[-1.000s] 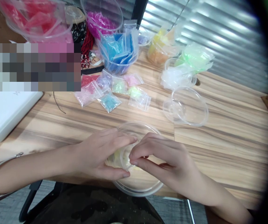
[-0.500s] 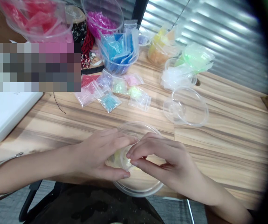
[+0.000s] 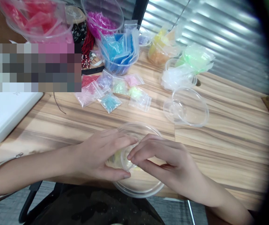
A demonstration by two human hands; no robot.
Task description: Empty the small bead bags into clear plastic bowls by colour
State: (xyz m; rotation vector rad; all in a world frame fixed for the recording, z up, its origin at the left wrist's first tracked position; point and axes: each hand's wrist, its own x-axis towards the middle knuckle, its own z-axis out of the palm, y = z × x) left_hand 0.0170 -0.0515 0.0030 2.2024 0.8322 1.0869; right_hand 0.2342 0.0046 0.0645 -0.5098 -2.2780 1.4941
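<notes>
My left hand [image 3: 99, 154] curves around a small clear plastic cup [image 3: 122, 159], its thumb and fingers on opposite sides. Something yellowish shows through the cup. Over the cup's mouth, my right hand [image 3: 169, 157] has its thumb and fingertips pressed together. Whatever they pinch, if anything, is too small or hidden to make out. Beneath both hands lies a wide, round clear plastic container [image 3: 139, 194] at the table's near edge. My fingers cover much of the cup and the container's middle.
Several small zip bags [image 3: 110, 102] of coloured bits lie beyond my hands. A blue-filled tub [image 3: 119, 65] stands behind them. To the right are an empty clear tub [image 3: 190, 107] and a tub of clear bags [image 3: 176, 78]. A white box [image 3: 10, 109] occupies the left side.
My right thumb has drawn in against the fingertips, closing the small gap between them. My left hand and the cup stay in about the same place.
</notes>
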